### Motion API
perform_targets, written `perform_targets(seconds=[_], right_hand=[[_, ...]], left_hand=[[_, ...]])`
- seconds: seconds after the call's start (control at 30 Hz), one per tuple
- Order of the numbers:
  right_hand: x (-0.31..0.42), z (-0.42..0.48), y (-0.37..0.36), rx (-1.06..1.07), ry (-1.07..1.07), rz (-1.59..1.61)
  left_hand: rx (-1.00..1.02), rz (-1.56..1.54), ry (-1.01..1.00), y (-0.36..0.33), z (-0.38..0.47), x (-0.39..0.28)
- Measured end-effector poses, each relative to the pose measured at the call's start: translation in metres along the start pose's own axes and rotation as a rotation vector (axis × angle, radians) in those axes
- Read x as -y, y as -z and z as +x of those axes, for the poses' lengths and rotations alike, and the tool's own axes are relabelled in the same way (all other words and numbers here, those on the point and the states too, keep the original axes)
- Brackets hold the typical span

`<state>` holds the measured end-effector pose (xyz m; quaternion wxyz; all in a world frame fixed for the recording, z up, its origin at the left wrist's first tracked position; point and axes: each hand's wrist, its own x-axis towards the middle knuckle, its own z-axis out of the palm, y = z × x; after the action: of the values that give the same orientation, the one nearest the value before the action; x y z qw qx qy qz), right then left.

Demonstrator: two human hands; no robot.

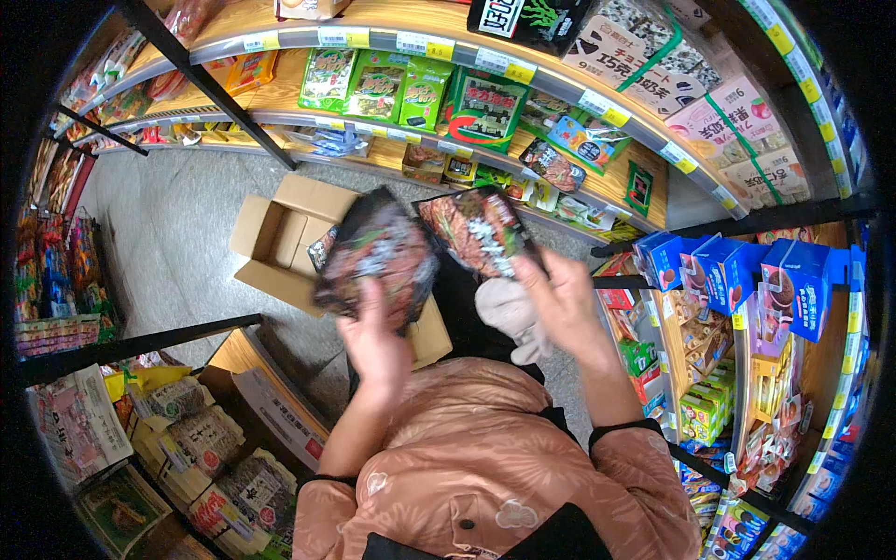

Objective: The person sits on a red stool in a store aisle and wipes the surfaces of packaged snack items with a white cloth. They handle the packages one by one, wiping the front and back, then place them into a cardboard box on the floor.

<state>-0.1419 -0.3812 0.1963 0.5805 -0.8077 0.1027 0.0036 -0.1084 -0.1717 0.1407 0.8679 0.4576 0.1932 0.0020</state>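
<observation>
My left hand (378,350) grips a dark snack packet (381,255) printed with a picture of meat; it is blurred. Held in my right hand (567,297) is a packet of similar look (476,227), tilted beside the first one. Below and between them stands an open cardboard box (269,283) on the floor, flaps spread. Part of another dark packet (322,246) shows inside it, the rest hidden behind the left packet. Pale grey gloves (507,315) lie over my dark-clothed lap, near my right wrist.
Ahead, a curved wooden shelf (280,94) carries green seaweed packs (374,84) and a dark meat-print packet (553,164). Blue biscuit boxes (791,280) jut out at right. Bagged dried goods (203,437) fill a shelf at lower left. Grey floor tiles (164,210) extend left of the box.
</observation>
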Motion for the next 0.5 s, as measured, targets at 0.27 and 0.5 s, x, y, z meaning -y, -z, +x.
perform_targets(seconds=[0.27,0.5], right_hand=[[0.011,0.038,0.001,0.267,0.257,-0.132],[0.002,0.061,-0.067,0.467,0.537,-0.446]], left_hand=[[-0.11,-0.077,-0.264,0.142,-0.007,-0.067],[0.059,-0.192,0.02,0.237,-0.048,-0.041]])
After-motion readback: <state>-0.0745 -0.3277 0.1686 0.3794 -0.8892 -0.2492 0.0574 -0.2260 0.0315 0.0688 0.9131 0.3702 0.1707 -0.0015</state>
